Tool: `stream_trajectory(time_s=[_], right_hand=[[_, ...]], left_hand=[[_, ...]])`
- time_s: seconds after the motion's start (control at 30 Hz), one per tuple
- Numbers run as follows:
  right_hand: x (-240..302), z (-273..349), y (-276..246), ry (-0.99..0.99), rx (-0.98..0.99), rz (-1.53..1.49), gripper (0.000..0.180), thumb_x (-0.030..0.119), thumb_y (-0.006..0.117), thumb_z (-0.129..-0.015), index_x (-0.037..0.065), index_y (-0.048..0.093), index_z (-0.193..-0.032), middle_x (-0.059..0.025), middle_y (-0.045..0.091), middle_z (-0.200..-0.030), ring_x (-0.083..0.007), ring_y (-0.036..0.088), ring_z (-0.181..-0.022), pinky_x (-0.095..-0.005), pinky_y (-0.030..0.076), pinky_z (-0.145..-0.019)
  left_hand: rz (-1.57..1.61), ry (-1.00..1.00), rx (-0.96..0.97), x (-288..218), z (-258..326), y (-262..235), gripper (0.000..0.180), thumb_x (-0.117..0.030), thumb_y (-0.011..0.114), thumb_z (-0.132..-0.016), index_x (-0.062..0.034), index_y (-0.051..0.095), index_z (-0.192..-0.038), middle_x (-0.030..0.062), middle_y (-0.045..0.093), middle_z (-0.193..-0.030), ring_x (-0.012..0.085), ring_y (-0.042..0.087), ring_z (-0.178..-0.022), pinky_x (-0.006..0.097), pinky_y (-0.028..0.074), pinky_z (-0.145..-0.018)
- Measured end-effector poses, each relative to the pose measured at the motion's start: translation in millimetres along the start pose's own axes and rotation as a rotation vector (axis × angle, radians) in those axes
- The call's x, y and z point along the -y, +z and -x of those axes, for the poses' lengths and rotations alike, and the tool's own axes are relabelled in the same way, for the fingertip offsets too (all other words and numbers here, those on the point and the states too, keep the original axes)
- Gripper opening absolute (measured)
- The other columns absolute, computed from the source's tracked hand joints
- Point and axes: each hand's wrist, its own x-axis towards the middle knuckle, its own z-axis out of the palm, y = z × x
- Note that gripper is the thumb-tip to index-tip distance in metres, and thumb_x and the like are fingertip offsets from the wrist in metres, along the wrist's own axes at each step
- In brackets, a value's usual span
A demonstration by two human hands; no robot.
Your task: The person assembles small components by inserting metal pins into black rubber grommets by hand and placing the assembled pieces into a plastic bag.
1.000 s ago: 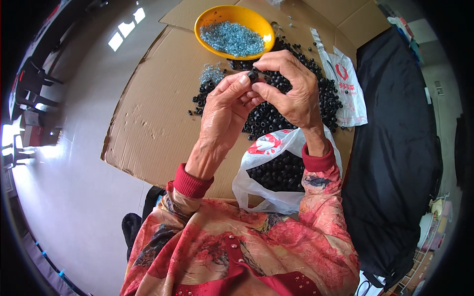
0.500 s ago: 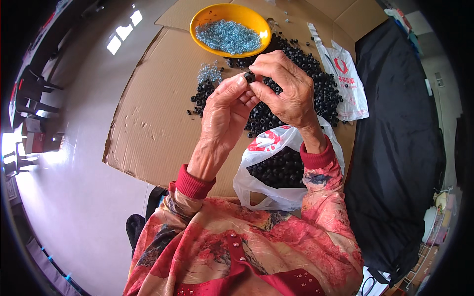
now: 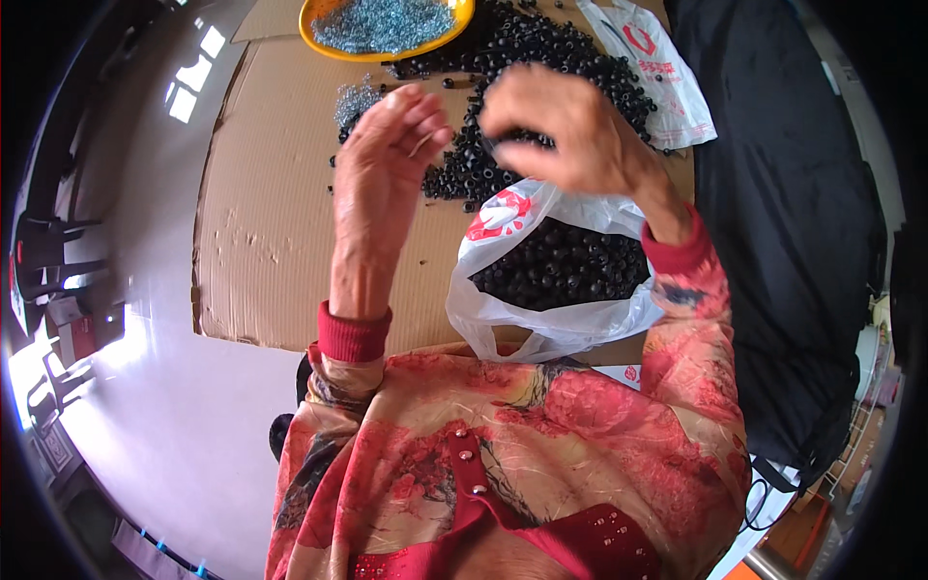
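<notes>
My left hand (image 3: pixel 377 145) is raised over the cardboard with its fingers curled in and the thumb against them. Whatever it may pinch is hidden. To its right, my right hand (image 3: pixel 570 126) is blurred by motion above a heap of black beads (image 3: pixel 541 48). Its thumb and fingers seem apart, but the smear hides whether anything is between them. Below the right hand sits an open white plastic bag (image 3: pixel 469 309) holding many more black beads (image 3: pixel 561 266). Beyond my left fingertips lies a small pile of clear bluish beads (image 3: pixel 356 101).
A yellow bowl (image 3: pixel 314 43) of pale blue beads (image 3: pixel 382 24) stands at the far side of the cardboard sheet (image 3: pixel 261 261). A flattened white bag (image 3: pixel 677 106) lies at the far right. Black fabric (image 3: pixel 783 242) runs along the right side, and pale floor (image 3: pixel 174 387) shows at left.
My hands, which met around a black bead, have come apart. The left has moved left, the right has moved rightward. The bead no longer shows, and the whole view has shifted.
</notes>
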Motion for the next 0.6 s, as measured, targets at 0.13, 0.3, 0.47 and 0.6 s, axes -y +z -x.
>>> stream_trajectory(time_s=[0.13,0.3,0.47,0.6], right_hand=[[34,60,10,0.132,0.441,-0.087,0.013,0.008,0.063,-0.067,0.003,0.056,-0.076,-0.0083,0.054,-0.075,-0.0241,0.055,-0.072,-0.036,0.044,-0.069],[46,89,19,0.208,0.412,0.087,0.014,0.009,0.065,-0.066,0.003,0.056,-0.074,-0.0076,0.055,-0.074,-0.0235,0.056,-0.075,-0.0351,0.044,-0.069],[33,70,17,0.204,0.259,0.068,0.016,0.014,0.068,-0.066,0.005,0.057,-0.074,-0.0059,0.054,-0.073,-0.0215,0.054,-0.075,-0.033,0.041,-0.07],[31,70,24,0.141,0.377,0.154,0.018,0.016,0.069,-0.065,0.006,0.059,-0.076,-0.0045,0.051,-0.076,-0.0208,0.049,-0.078,-0.0344,0.038,-0.07]], left_hand=[[-0.021,0.044,-0.052,-10,1,-25,0.02,-0.015,0.052,-0.09,0.0015,0.056,-0.1,0.0087,0.061,-0.088,0.0162,0.059,-0.079,0.03,0.05,-0.074],[-0.075,0.032,-0.067,-10,11,-25,0.019,-0.015,0.053,-0.089,0.0009,0.056,-0.099,0.0069,0.06,-0.084,0.0143,0.057,-0.077,0.028,0.048,-0.072],[-0.181,0.044,-0.081,-5,15,-17,0.018,-0.015,0.055,-0.088,0.0002,0.057,-0.097,0.0053,0.059,-0.082,0.012,0.056,-0.073,0.026,0.047,-0.07],[-0.279,0.026,-0.137,3,19,-31,0.015,-0.014,0.058,-0.086,-0.0008,0.061,-0.093,0.0038,0.06,-0.081,0.0101,0.056,-0.071,0.024,0.046,-0.069]])
